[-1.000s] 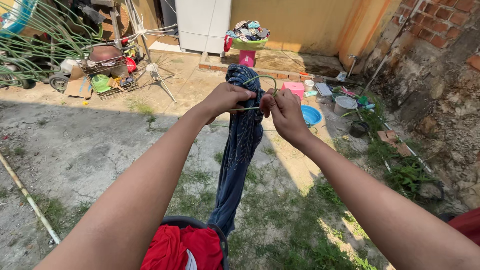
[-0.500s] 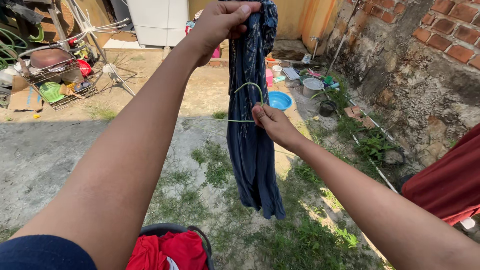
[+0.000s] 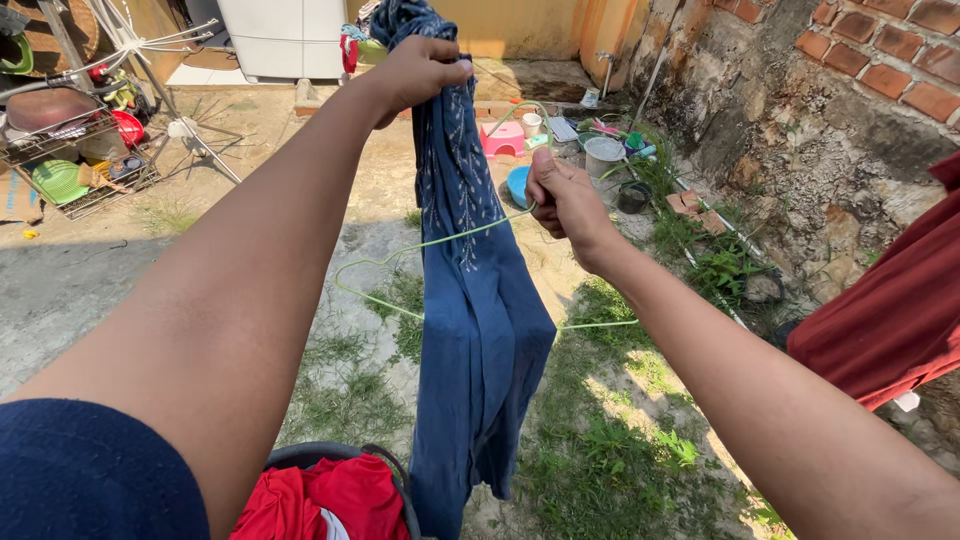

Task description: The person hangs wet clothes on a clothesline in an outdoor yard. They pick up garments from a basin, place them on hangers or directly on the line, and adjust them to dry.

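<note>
Your left hand (image 3: 418, 72) is raised high and closed in a fist round the bunched top of the blue garment (image 3: 478, 330), which lets the cloth hang free of the ground. The garment's long axis runs straight down from that fist, its lower hem ending just above and beside the dark basket (image 3: 345, 458) of red clothes (image 3: 315, 500).

Your right hand (image 3: 562, 195) sits to the right of the garment, roughly a third of the way down it, fingers curled tight round the neck of a pale green wire hanger (image 3: 400, 255). The hanger lies tilted, nearly flat: one shoulder juts out left of the garment, the other wire shows to its right, so the frame crosses the cloth. Whether it passes inside the garment or behind it, I cannot tell. The hook end is hidden in your fist.

A red cloth (image 3: 890, 310) hangs well to the right of the garment, against the brick wall (image 3: 850, 110).
</note>
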